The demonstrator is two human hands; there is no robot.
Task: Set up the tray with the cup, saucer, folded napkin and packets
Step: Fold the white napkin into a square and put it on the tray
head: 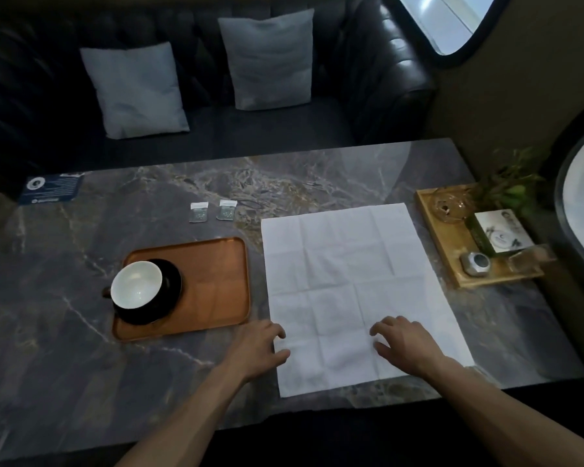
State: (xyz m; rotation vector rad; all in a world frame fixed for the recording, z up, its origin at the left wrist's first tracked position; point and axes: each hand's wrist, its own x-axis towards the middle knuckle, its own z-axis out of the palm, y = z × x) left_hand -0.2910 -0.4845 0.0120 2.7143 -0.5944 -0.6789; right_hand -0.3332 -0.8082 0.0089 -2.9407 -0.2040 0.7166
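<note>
left hand [257, 345], right hand [406, 345] on napkin [344, 271]; marble table [81, 348], black sofa [31, 79].

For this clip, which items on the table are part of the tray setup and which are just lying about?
Part of the job:
tray
cup on the saucer, already on the tray
napkin, spread flat, left hand and right hand resting on its near edge
two packets beyond the tray

Lying about:
wooden tray with small items
blue card
plant
</note>
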